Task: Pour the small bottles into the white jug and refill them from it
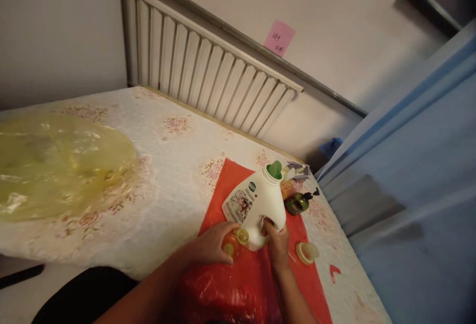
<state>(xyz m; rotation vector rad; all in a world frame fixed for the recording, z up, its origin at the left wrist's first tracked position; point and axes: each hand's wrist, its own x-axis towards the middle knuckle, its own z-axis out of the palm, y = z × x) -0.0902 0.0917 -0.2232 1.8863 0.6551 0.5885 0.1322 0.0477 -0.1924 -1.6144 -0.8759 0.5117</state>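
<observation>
My right hand (275, 242) is wrapped round the handle of a white detergent jug (262, 200), which leans over the red plastic sheet. Its cap is off, and a green pour spout (275, 169) shows in the neck. Left of the jug's base, my left hand (217, 244) grips a small clear bottle (235, 245) with orange-yellow tint and an open round mouth. That mouth is close beside the jug. A pale round cap (307, 253) lies to the right of my right hand.
Behind the jug stand a dark green pump bottle (296, 204) and spray bottles (295, 175). A large yellow plastic bag (63, 165) lies at left on the flowered tablecloth (163, 180). Blue curtains (412, 190) hang at right; a radiator (208, 66) runs along the wall.
</observation>
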